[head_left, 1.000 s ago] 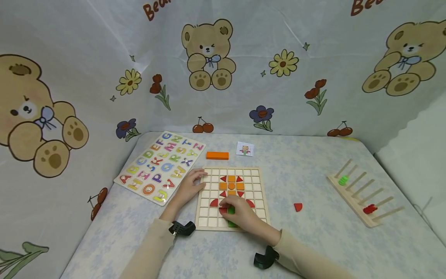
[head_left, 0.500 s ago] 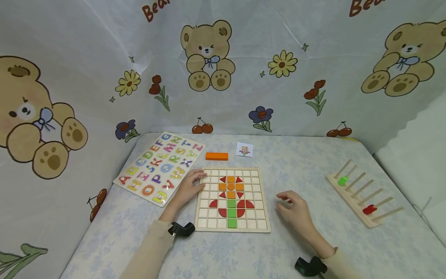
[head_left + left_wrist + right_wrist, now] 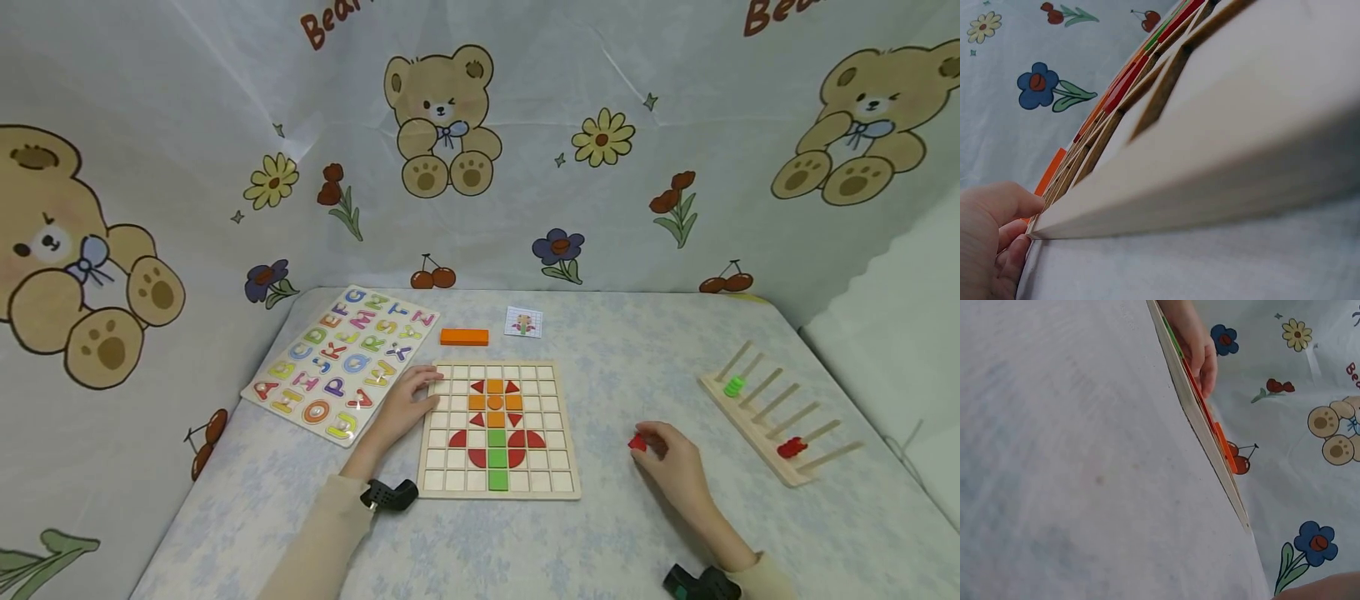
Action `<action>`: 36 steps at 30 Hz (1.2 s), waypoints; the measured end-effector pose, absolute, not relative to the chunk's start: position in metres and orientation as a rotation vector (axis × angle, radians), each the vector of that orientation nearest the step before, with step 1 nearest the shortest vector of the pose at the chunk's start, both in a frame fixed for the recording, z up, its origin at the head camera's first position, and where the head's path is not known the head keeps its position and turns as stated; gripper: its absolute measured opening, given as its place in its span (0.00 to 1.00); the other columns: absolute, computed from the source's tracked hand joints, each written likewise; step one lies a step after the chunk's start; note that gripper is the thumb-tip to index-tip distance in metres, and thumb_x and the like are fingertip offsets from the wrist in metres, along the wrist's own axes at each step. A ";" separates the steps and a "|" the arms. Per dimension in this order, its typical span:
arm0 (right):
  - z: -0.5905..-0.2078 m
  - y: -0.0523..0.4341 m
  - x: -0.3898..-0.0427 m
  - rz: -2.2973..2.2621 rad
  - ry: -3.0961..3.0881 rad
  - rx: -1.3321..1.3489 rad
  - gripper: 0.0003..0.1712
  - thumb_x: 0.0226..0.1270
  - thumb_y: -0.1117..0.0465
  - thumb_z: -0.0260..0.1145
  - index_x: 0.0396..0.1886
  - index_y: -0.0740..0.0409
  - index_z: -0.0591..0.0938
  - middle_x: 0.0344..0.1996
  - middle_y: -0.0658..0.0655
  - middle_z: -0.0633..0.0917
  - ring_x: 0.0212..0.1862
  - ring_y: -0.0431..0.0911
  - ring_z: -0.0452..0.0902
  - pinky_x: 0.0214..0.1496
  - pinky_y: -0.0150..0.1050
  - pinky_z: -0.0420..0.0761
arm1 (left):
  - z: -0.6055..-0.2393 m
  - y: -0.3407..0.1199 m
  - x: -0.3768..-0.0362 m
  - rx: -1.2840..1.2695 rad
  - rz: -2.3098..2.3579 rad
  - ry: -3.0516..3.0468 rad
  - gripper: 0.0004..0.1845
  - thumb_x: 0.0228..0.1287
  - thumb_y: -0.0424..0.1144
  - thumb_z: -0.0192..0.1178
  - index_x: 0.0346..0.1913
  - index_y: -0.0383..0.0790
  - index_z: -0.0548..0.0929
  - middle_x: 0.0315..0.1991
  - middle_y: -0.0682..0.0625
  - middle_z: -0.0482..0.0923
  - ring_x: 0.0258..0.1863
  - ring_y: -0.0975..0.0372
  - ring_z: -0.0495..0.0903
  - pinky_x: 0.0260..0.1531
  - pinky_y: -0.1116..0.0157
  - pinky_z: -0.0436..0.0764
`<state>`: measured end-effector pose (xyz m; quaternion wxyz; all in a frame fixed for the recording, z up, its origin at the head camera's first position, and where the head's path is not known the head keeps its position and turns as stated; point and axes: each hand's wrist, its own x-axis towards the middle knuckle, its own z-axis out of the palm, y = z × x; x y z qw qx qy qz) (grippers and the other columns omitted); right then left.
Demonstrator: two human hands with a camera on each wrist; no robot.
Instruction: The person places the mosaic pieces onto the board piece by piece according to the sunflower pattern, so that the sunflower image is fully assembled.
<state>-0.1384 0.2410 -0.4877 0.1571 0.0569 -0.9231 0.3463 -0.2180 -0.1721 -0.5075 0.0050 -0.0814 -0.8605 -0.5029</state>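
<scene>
Two hands at work: one braces the board, one picks up a red piece

Largest first: the table [image 3: 600, 542] with its pale flowered cloth bears everything, and the wooden grid board [image 3: 444, 467] lies at its middle as the landmark. Left of the board sits the alphabet puzzle [image 3: 341, 358]; well to its right, the peg rack [image 3: 757, 417]. Behind the board lie an orange block [image 3: 463, 337] and a small pattern card [image 3: 522, 322]. On the board a flower of orange, red and green tiles is laid.

The left hand [image 3: 405, 404] rests flat and relaxed on the board's left edge, steadying it. The right hand [image 3: 671, 458], on the cloth right of the board, has its fingers curled round a small red piece [image 3: 637, 443].

Judged from this, the pick-up of a piece is in hand; the next move would call for lifting it leftward to a free cell beside the flower. Bare cloth between hand and board leaves open room; the rack stands well clear.
</scene>
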 end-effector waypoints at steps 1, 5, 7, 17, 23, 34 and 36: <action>-0.488 0.240 -0.139 0.998 -2.642 0.171 0.19 0.48 0.73 0.72 0.44 0.66 0.82 0.37 0.60 0.86 0.38 0.52 0.80 0.36 0.27 0.80 | -0.508 -0.172 -0.218 -0.256 -1.576 -2.693 0.18 0.61 0.35 0.61 0.55 0.44 0.80 0.64 0.49 0.69 0.67 0.56 0.66 0.67 0.55 0.71; -0.487 0.235 -0.140 0.999 -2.652 0.188 0.18 0.49 0.74 0.71 0.43 0.65 0.83 0.38 0.60 0.87 0.40 0.54 0.81 0.39 0.29 0.80 | -0.509 -0.173 -0.218 -0.265 -1.585 -2.683 0.18 0.61 0.34 0.60 0.55 0.43 0.80 0.64 0.49 0.69 0.67 0.56 0.66 0.67 0.55 0.71; -0.487 0.231 -0.142 1.005 -2.663 0.187 0.18 0.49 0.73 0.71 0.43 0.65 0.83 0.38 0.60 0.87 0.39 0.53 0.81 0.38 0.31 0.80 | -0.509 -0.173 -0.218 -0.268 -1.583 -2.681 0.18 0.61 0.34 0.60 0.55 0.43 0.80 0.64 0.48 0.69 0.67 0.55 0.66 0.67 0.55 0.71; -0.461 0.153 -0.156 1.370 -2.694 0.405 0.17 0.51 0.72 0.71 0.43 0.65 0.82 0.38 0.59 0.85 0.39 0.49 0.78 0.41 0.39 0.83 | -0.509 -0.173 -0.220 -0.265 -1.595 -2.677 0.17 0.61 0.33 0.60 0.54 0.43 0.80 0.63 0.49 0.70 0.67 0.56 0.67 0.67 0.55 0.71; -0.458 0.093 -0.160 1.442 -2.676 0.768 0.16 0.53 0.70 0.70 0.44 0.64 0.82 0.39 0.59 0.85 0.38 0.49 0.78 0.39 0.37 0.84 | -0.509 -0.172 -0.219 -0.253 -1.605 -2.677 0.17 0.61 0.32 0.60 0.54 0.42 0.80 0.63 0.48 0.70 0.66 0.56 0.67 0.67 0.56 0.71; -0.473 0.053 -0.168 1.399 -2.747 0.883 0.15 0.55 0.71 0.68 0.44 0.64 0.82 0.39 0.58 0.85 0.40 0.48 0.78 0.43 0.34 0.82 | -0.507 -0.172 -0.219 -0.261 -1.567 -2.701 0.18 0.61 0.33 0.60 0.55 0.42 0.80 0.63 0.47 0.70 0.67 0.55 0.67 0.67 0.56 0.71; -0.474 0.052 -0.169 1.405 -2.739 0.883 0.15 0.55 0.72 0.68 0.44 0.65 0.82 0.38 0.58 0.85 0.39 0.48 0.78 0.42 0.34 0.82 | -0.507 -0.172 -0.219 -0.258 -1.568 -2.701 0.17 0.61 0.33 0.60 0.54 0.42 0.80 0.63 0.47 0.70 0.66 0.55 0.67 0.67 0.56 0.71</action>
